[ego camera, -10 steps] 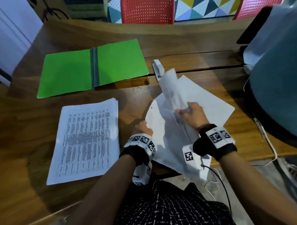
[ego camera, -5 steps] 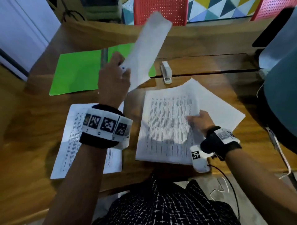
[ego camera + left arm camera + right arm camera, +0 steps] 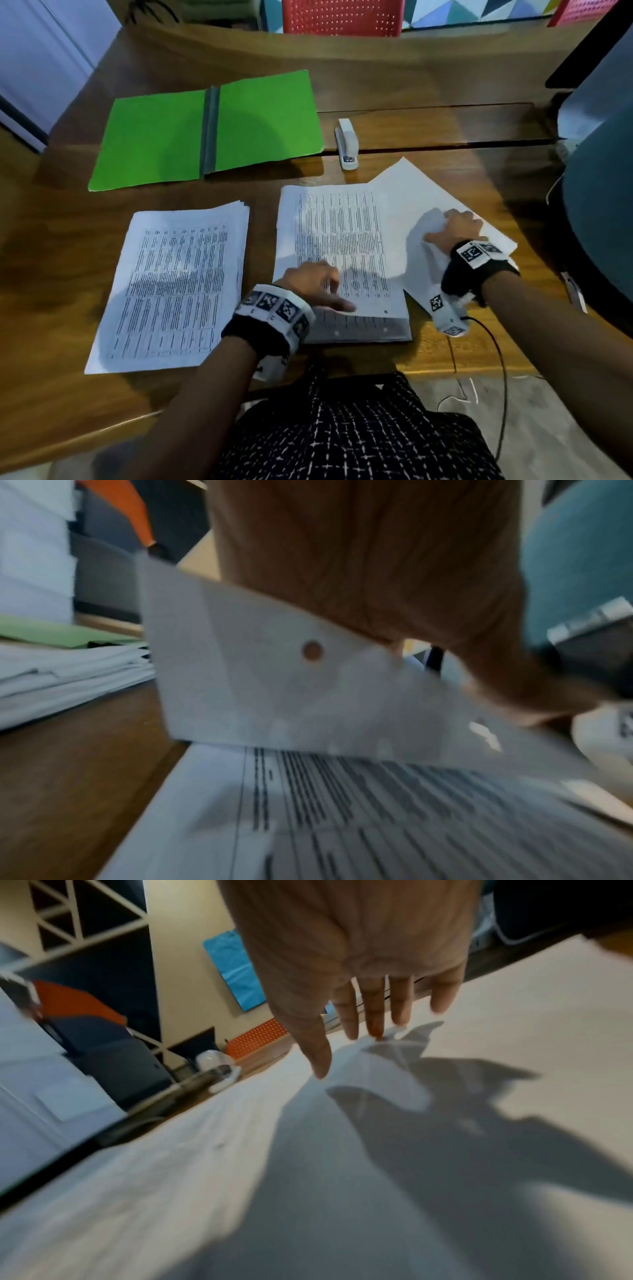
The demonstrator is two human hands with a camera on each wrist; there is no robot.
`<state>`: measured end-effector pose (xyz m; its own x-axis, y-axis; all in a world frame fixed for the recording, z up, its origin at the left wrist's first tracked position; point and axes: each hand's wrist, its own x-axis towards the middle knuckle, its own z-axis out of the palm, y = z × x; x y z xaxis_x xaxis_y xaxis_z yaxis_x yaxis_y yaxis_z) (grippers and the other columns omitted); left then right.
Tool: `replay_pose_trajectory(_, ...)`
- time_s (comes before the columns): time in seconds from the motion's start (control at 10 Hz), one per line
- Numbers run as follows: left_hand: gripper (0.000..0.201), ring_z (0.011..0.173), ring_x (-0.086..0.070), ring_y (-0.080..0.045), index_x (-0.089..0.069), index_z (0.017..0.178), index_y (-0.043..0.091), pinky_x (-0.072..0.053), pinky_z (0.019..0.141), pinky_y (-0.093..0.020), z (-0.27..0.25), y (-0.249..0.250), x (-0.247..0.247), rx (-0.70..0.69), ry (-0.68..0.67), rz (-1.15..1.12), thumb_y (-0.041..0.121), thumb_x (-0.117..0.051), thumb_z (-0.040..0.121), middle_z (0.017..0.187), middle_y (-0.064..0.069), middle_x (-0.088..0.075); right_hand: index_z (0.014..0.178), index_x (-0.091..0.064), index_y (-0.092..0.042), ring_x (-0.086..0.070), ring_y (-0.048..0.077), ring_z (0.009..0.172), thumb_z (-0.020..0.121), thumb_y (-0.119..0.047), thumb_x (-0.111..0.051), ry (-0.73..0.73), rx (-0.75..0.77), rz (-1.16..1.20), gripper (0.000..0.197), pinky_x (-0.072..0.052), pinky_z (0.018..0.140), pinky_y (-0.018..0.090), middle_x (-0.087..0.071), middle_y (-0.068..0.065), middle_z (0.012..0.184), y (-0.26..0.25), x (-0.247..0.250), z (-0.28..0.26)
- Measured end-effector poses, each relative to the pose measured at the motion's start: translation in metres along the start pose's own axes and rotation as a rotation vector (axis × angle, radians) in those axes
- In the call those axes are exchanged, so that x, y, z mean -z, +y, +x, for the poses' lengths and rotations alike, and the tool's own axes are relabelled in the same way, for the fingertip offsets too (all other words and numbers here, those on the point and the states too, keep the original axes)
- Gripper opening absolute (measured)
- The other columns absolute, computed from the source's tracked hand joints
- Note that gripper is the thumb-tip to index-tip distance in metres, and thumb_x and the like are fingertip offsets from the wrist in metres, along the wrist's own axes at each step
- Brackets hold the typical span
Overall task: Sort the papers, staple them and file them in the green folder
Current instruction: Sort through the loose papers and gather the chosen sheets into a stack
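Note:
The green folder (image 3: 205,132) lies open at the back left of the table, with the white stapler (image 3: 346,144) just to its right. A stack of printed papers (image 3: 174,284) lies at the front left. A second printed stack (image 3: 339,236) lies in the middle. My left hand (image 3: 313,282) pinches the near edge of its top sheet (image 3: 274,691), which is bent upward and shows a punched hole. My right hand (image 3: 452,228) rests with straight fingers (image 3: 373,1010) on blank white sheets (image 3: 421,202) at the right.
A bulky blue-grey object (image 3: 603,192) crowds the table's right end. Red chairs (image 3: 342,15) stand behind the table. A black cable (image 3: 493,359) hangs over the front edge. A groove (image 3: 445,145) crosses the wooden table (image 3: 68,240) behind the papers.
My left hand no longer holds the sheet it had raised near the folder; it has come down to the middle stack and lifted its top sheet's near edge. My right hand has shifted right onto the blank sheets.

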<state>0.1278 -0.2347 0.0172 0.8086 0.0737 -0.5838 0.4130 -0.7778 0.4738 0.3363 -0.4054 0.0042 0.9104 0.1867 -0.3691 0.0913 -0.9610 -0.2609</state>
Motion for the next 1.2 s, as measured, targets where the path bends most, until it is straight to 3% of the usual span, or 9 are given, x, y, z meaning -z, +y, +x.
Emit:
replay_pose_trajectory(0.1, 0.086, 0.111, -0.049, -0.021, -0.052, 0.117, 0.009, -0.043, 0.097, -0.039, 0.004, -0.008, 0.008, 0.192, 0.199, -0.372, 0.071, -0.062, 0.058, 0.12, 0.0, -0.048, 0.144, -0.017, -0.006, -0.014, 0.039, 0.14, 0.062, -0.056, -0.075, -0.022, -0.084, -0.109, 0.112, -0.021, 0.112, 0.058, -0.019, 0.018, 0.152, 0.023, 0.008, 0.009)
replay_pose_trajectory(0.2, 0.104, 0.131, -0.037, -0.032, -0.037, 0.132, 0.0, -0.036, 0.105, -0.046, 0.006, -0.014, 0.002, 0.592, 0.569, -0.381, 0.069, -0.066, 0.059, 0.139, -0.016, -0.04, 0.144, -0.016, -0.006, -0.015, 0.038, 0.141, 0.054, -0.064, -0.075, -0.044, -0.098, -0.115, 0.122, -0.021, 0.112, 0.059, -0.018, 0.018, 0.153, 0.035, 0.008, 0.012)
replay_pose_trajectory(0.3, 0.104, 0.136, -0.025, -0.033, -0.032, 0.13, -0.004, -0.03, 0.106, -0.044, 0.009, -0.008, -0.013, 0.786, 0.614, -0.337, 0.063, -0.071, 0.06, 0.143, -0.022, -0.028, 0.14, -0.025, -0.006, -0.023, 0.037, 0.138, 0.054, -0.064, -0.074, -0.001, -0.105, -0.132, 0.115, -0.024, 0.11, 0.059, -0.026, 0.019, 0.148, 0.034, 0.005, 0.011)
replay_pose_trajectory(0.6, 0.038, 0.119, -0.051, -0.034, -0.059, 0.112, -0.003, -0.044, 0.097, -0.039, 0.034, -0.001, -0.008, 0.74, 0.603, -0.496, 0.027, -0.059, 0.087, 0.127, -0.02, -0.056, 0.119, -0.054, 0.007, -0.057, 0.04, 0.11, 0.081, -0.02, -0.068, -0.166, -0.039, 0.298, 0.049, -0.046, 0.091, 0.046, -0.06, 0.024, 0.12, 0.009, 0.008, -0.005)
replay_pose_trajectory(0.8, 0.029, 0.113, -0.055, -0.034, -0.056, 0.115, -0.003, -0.045, 0.085, -0.032, 0.017, -0.015, 0.007, 0.626, 0.612, -0.72, 0.012, -0.056, 0.089, 0.123, -0.02, -0.058, 0.127, -0.039, -0.002, -0.052, 0.043, 0.115, 0.085, -0.005, -0.054, 0.299, 0.142, 0.33, 0.045, -0.044, 0.094, 0.044, -0.054, 0.026, 0.124, -0.024, 0.061, -0.043)
replay_pose_trajectory(0.9, 0.008, 0.088, -0.053, -0.026, -0.062, 0.08, 0.004, -0.045, 0.073, -0.03, 0.023, -0.025, -0.002, 0.575, 0.545, -0.869, 0.01, -0.062, 0.086, 0.097, -0.014, -0.055, 0.128, -0.034, -0.005, -0.052, 0.039, 0.114, 0.082, -0.006, -0.056, 0.291, 0.275, 0.171, 0.052, -0.036, 0.097, 0.045, -0.054, 0.021, 0.123, -0.049, 0.067, -0.077)
replay_pose_trajectory(1.0, 0.016, 0.065, -0.051, -0.023, -0.062, 0.074, 0.001, -0.041, 0.066, -0.031, 0.022, -0.024, -0.003, 0.537, 0.486, -0.991, 0.01, -0.061, 0.087, 0.092, -0.015, -0.054, 0.131, -0.029, -0.011, -0.049, 0.037, 0.119, 0.079, -0.011, -0.057, 0.062, 0.346, 0.034, 0.06, -0.026, 0.104, 0.048, -0.056, 0.019, 0.124, -0.071, 0.027, -0.092)
replay_pose_trajectory(1.1, 0.041, 0.085, -0.057, -0.032, -0.061, 0.099, -0.005, -0.034, 0.07, -0.027, 0.017, -0.019, 0.002, 0.587, 0.538, -1.15, 0.031, -0.041, 0.097, 0.108, -0.021, -0.055, 0.133, -0.027, -0.014, -0.051, 0.035, 0.117, 0.083, -0.031, -0.06, -0.287, 0.427, 0.094, 0.062, -0.032, 0.099, 0.044, -0.056, 0.017, 0.127, -0.082, -0.018, -0.103)
replay_pose_trajectory(1.2, 0.065, 0.129, -0.041, -0.026, -0.031, 0.142, 0.002, -0.027, 0.086, -0.023, 0.015, -0.017, 0.002, 0.565, 0.575, -1.207, 0.047, -0.014, 0.098, 0.149, -0.016, -0.033, 0.121, -0.042, -0.014, -0.056, 0.025, 0.097, 0.085, -0.057, -0.047, -0.581, 0.473, 0.322, 0.056, -0.043, 0.086, 0.035, -0.059, 0.004, 0.103, -0.085, -0.04, -0.117)
